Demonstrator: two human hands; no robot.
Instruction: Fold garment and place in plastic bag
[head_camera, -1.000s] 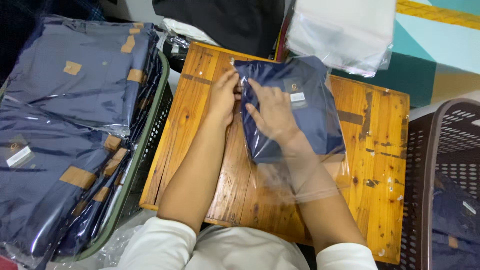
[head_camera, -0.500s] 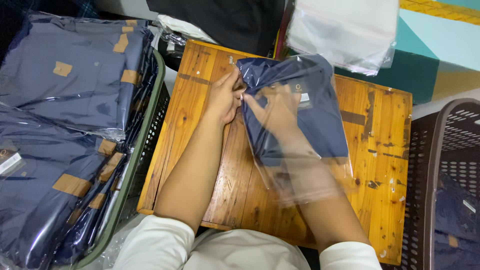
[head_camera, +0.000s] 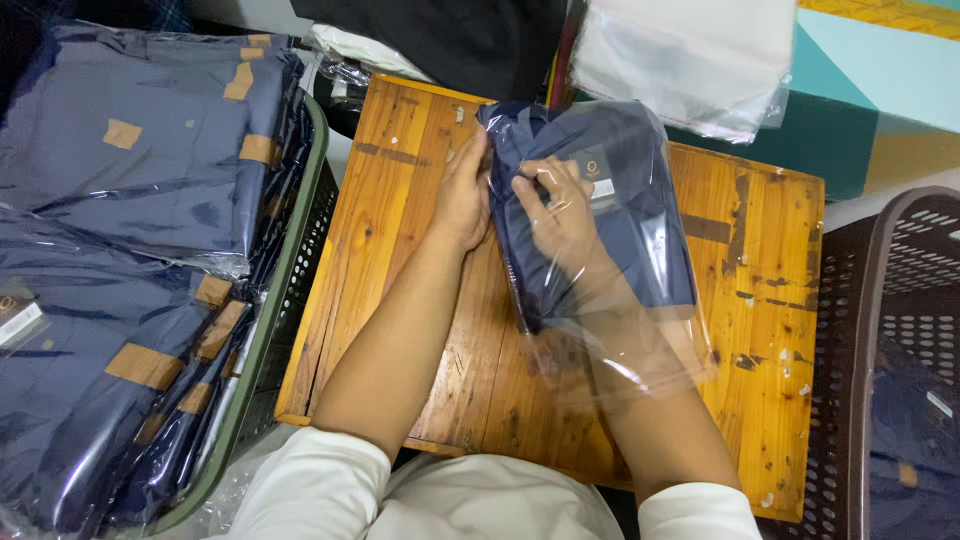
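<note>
A green mesh basket (head_camera: 300, 250) heaped with bagged navy garments (head_camera: 130, 260) stands against the wooden table's (head_camera: 760, 330) left edge; a brown basket (head_camera: 880, 300) flanks the right edge. Near the table's far edge lies a folded navy garment (head_camera: 640, 220) inside a clear plastic bag (head_camera: 650, 360). The right hand (head_camera: 565, 215) is inside the bag, fingers curled on the fabric. The left hand (head_camera: 465, 195) pinches the bag's left side.

Right hand (head_camera: 562, 215): veiled inside clear bag (head_camera: 640, 350). Brown basket (head_camera: 890, 360), 3 o'clock: cut by edge. Garment tag (head_camera: 602, 187): unreadable.
</note>
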